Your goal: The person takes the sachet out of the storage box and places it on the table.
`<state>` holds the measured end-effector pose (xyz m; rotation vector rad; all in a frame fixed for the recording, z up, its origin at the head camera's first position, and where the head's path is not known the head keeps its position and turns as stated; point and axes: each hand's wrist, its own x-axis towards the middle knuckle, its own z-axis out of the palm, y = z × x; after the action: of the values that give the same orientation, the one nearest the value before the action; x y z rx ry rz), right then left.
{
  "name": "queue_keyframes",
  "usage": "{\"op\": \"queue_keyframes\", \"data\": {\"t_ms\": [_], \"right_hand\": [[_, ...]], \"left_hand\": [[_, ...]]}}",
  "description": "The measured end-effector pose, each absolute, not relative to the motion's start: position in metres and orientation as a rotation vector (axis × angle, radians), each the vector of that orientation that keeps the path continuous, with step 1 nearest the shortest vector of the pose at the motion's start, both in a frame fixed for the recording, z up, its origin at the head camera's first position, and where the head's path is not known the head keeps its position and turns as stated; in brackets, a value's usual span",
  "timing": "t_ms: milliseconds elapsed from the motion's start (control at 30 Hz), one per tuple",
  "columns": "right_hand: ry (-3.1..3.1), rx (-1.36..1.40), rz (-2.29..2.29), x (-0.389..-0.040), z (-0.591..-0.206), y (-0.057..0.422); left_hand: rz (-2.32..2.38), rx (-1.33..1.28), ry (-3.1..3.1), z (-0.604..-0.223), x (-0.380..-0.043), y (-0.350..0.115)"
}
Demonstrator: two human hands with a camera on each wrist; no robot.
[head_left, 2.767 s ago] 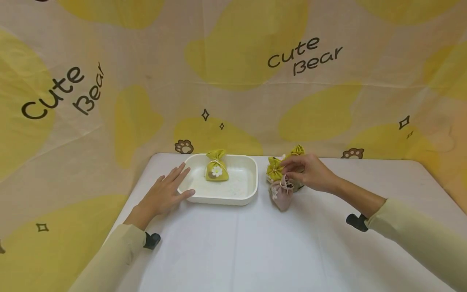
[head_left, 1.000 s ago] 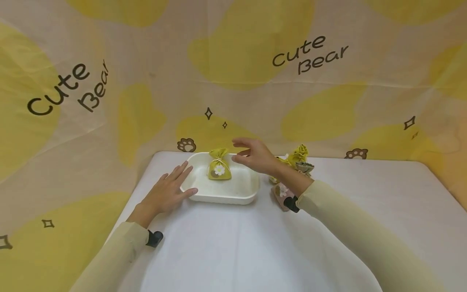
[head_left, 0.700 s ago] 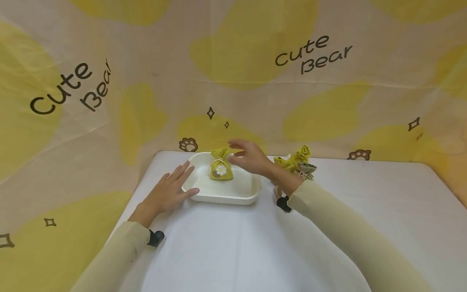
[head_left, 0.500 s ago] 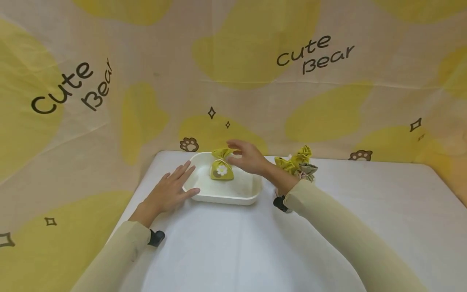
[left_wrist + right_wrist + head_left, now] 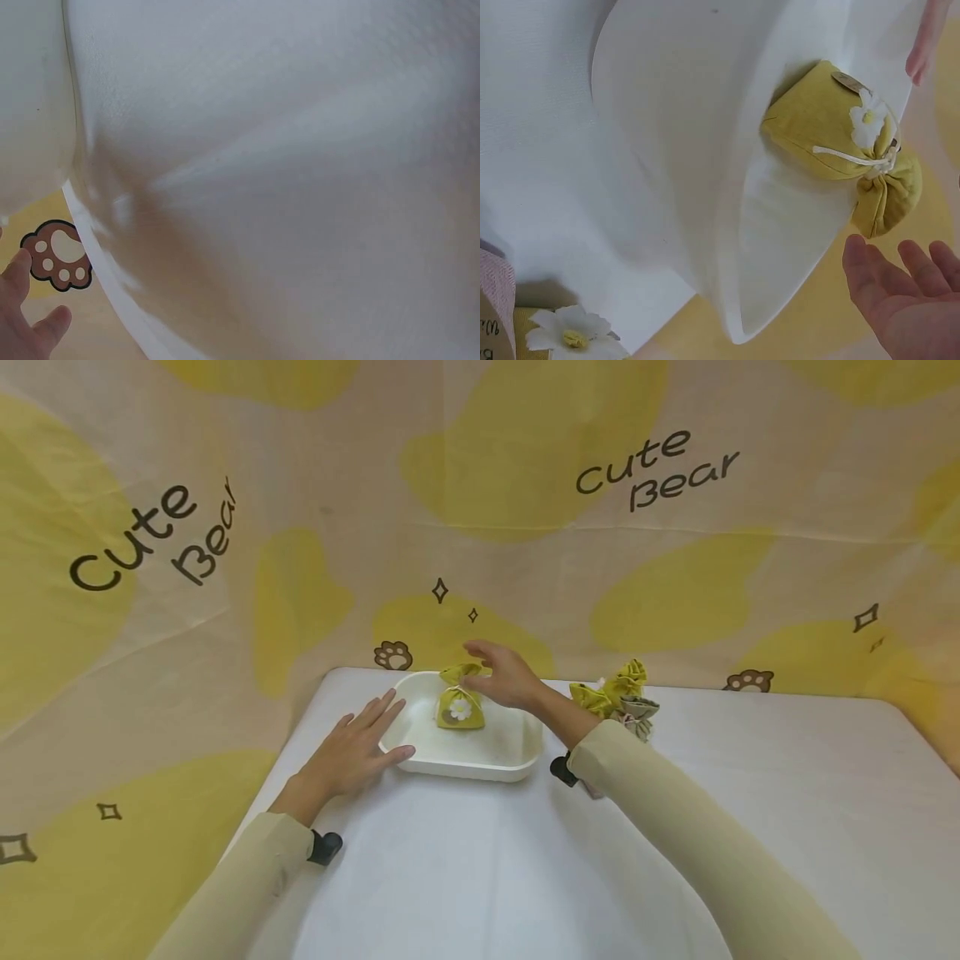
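Note:
A yellow drawstring pouch [image 5: 460, 708] with a white flower stands in the white tray [image 5: 465, 770], near its back wall. In the right wrist view the same pouch [image 5: 817, 127] shows its cord tied round the neck. My right hand [image 5: 504, 677] reaches over the tray from the right, thumb and fingers spread apart beside the pouch's gathered top. The right wrist view has the fingertips [image 5: 855, 251] just short of that top, gripping nothing. My left hand [image 5: 352, 752] lies with straight fingers at the tray's left edge; in its wrist view only some fingertips show.
Right of the tray stand more pouches: yellow ones [image 5: 626, 681], a grey-green one [image 5: 639, 708] and a pink one [image 5: 592, 790], partly hidden by my right forearm. A white cloth covers the table [image 5: 450, 860]. A printed curtain [image 5: 525, 568] hangs behind.
My right hand has left the pouches at the right and moved left over the tray to the yellow pouch's top. My left hand stays at the tray's edge. The head view has shifted slightly.

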<state>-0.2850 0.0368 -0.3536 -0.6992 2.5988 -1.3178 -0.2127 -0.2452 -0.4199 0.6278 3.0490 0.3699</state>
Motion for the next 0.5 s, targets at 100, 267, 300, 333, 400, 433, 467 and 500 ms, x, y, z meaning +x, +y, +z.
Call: {"op": "queue_keyframes", "data": {"t_ms": [100, 267, 300, 333, 400, 433, 467, 500], "right_hand": [[2.589, -0.693, -1.314, -0.2869, -0.3547, 0.0355], [2.552, -0.665, -1.319, -0.2885, -0.3579, 0.0324], [2.547, -0.655, -1.320, -0.2885, -0.3584, 0.0318], [2.543, -0.646, -1.322, -0.2885, -0.3589, 0.0312], [2.540, -0.629, -1.331, -0.2885, -0.3595, 0.0300], [2.537, -0.622, -1.339, -0.2883, -0.3596, 0.0294], [2.538, -0.621, -1.344, -0.2885, -0.3598, 0.0290], [2.537, -0.616, -1.351, -0.2885, -0.3598, 0.0287]], "left_hand": [[0.374, 0.628, 3.050, -0.4202, -0.2130, -0.2453], [0.373, 0.622, 3.057, -0.4223, -0.2140, -0.2459], [0.373, 0.620, 3.057, -0.4225, -0.2141, -0.2460], [0.372, 0.618, 3.056, -0.4225, -0.2140, -0.2459], [0.373, 0.614, 3.054, -0.4222, -0.2139, -0.2457], [0.375, 0.610, 3.052, -0.4220, -0.2138, -0.2457], [0.376, 0.607, 3.049, -0.4215, -0.2136, -0.2456], [0.376, 0.603, 3.046, -0.4212, -0.2134, -0.2453]]}}
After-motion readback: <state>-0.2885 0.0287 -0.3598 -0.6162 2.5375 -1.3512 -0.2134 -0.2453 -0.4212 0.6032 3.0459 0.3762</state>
